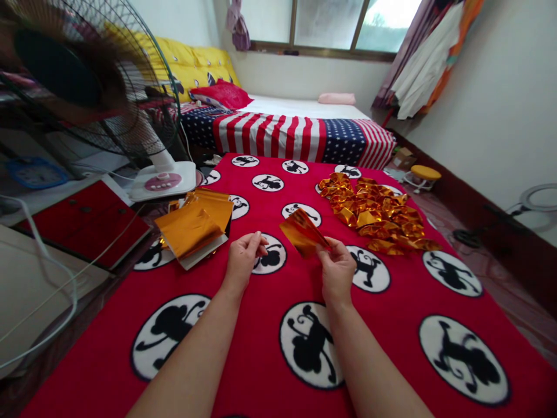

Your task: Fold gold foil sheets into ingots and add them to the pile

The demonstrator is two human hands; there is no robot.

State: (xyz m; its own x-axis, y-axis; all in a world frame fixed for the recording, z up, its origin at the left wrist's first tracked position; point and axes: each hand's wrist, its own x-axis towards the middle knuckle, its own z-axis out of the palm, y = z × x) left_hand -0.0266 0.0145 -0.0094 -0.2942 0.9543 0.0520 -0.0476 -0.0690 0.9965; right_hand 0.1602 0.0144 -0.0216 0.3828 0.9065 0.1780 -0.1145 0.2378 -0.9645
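A shiny gold-orange foil sheet, bent into a narrow, partly folded piece [302, 231], is held just above the middle of the red cloth printed with black monkey figures in white ovals [256, 331]. The right hand [338, 268] has its thumb and fingers clamped on the near right edge of the piece. The left hand [244, 255] is close by but apart from it, its fingers half curled with nothing visible in them; whether the tips meet, I cannot tell.

This piece looks partway through shaping. To the right, a heap of crinkled, folded gold foil shapes [376, 217] seems to be the finished share, already a good number. To the left, a loose stack of flat gold foil sheets with pale undersides [194, 223] appears to be what is left; its count cannot be told. Beyond the stack stands a white-based electric fan with a wire cage [163, 180].
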